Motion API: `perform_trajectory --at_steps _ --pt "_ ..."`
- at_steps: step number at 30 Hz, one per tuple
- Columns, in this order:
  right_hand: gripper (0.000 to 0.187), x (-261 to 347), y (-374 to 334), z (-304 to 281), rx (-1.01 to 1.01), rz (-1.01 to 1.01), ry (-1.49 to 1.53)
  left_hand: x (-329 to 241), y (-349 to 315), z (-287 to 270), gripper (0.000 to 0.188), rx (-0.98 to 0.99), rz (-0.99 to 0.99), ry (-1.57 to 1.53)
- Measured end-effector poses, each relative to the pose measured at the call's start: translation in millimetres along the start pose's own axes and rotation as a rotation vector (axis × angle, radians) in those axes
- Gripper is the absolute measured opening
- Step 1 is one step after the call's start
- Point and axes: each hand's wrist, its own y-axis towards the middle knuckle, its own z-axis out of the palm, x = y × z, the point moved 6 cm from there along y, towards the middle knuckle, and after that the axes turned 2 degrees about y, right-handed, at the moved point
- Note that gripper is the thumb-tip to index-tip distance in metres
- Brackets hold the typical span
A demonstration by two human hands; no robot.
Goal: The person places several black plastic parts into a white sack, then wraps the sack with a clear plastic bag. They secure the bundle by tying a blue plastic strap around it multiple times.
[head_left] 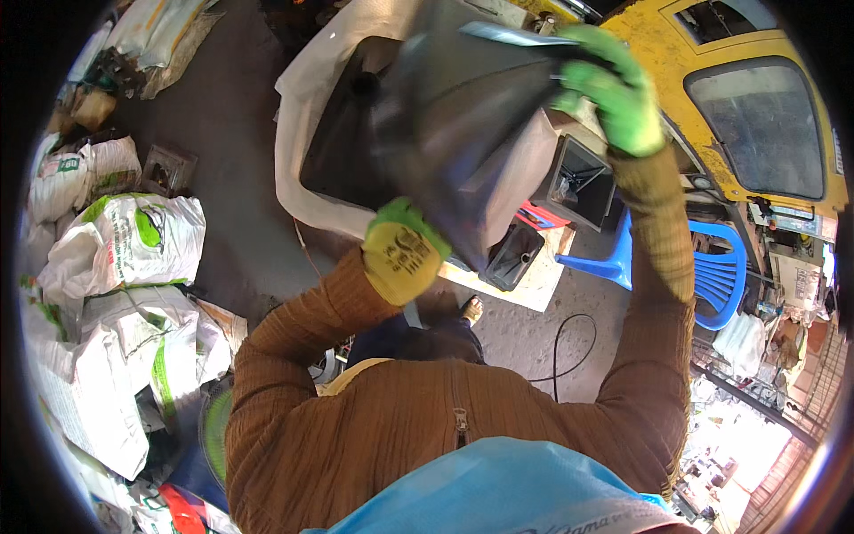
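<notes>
A large black plastic piece [463,116], smeared by motion, is held up and tilted in front of me; it looks like a moulded tub or bin, but its exact kind I cannot tell. My right hand [618,93], in a green work glove, grips its upper right edge. At its lower left edge is my left hand [405,252], in a green and yellow glove; its fingers curl out of sight against the piece. Behind it, a large white-lined container [298,182] holds another dark piece [342,142].
To the right stand a black square bin [583,182], a smaller black tray [516,256], a blue plastic chair [716,267] and a yellow machine [658,53] with a window. White printed sacks [133,236] pile up on the left. A thin cable [559,343] curls on the floor.
</notes>
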Motion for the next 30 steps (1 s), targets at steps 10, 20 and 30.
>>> perform_trajectory --at_steps 10,20,30 --pt "0.037 -69.3 15.3 37.6 0.170 0.015 -0.689 -0.3 -20.2 6.8 0.020 0.009 0.100 -0.184" --pt "0.052 -89.0 -3.5 46.6 0.163 0.001 -1.017 -4.1 -0.2 -0.9 0.031 0.157 0.113 -0.167" --pt "0.021 -262.5 -268.8 -116.7 -0.825 -0.304 -0.024 -140.9 -24.2 135.0 0.036 0.483 0.266 -1.050"
